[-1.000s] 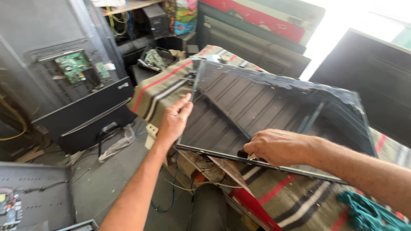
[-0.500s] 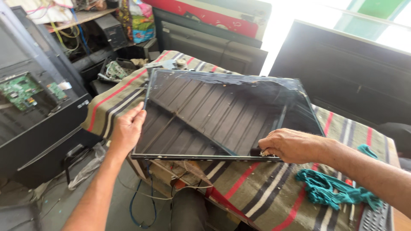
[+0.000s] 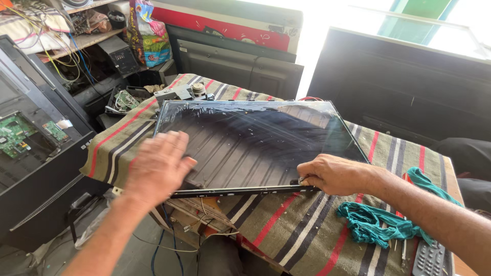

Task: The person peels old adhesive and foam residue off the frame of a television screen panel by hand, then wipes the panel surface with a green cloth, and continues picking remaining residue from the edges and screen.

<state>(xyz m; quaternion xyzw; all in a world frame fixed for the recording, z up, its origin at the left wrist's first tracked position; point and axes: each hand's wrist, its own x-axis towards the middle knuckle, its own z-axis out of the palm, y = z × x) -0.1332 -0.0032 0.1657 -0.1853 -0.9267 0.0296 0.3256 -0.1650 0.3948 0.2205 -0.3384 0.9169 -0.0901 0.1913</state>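
— What's on the worktop point(image 3: 307, 240) there?

— A big flat display panel point(image 3: 255, 143), dark and glossy, lying flat on a striped cloth point(image 3: 302, 230) that covers the whole top. You can see ribs of a roof mirrored in its glass. It sits toward the near left corner, its front edge close to the cloth's hanging edge.

— And the hands?

— The right hand point(image 3: 332, 174) is at the panel's near right corner. Its grip is closed on the thin metal edge there, fingers curled round the frame. The left hand point(image 3: 158, 163) is over the near left part of the glass, fingers spread, grip open. It's blurred, so I can't tell whether the palm is pressing on the surface or just above it.

— Anything beside them?

— A teal rag point(image 3: 378, 220) lies bunched on the cloth just right of the right forearm, and a grey remote control point(image 3: 432, 258) is at the near right corner. Loose wires point(image 3: 199, 225) hang out from under the panel's front edge. At the far left corner of the panel there's a small metal part point(image 3: 184, 93) with screws.

— Around the worktop?

— To the left, an opened set with a green circuit board point(image 3: 15, 135) showing. Behind, shelves point(image 3: 66, 46) with tangled cables, and more dark screens point(image 3: 404, 87) leaning against the back.
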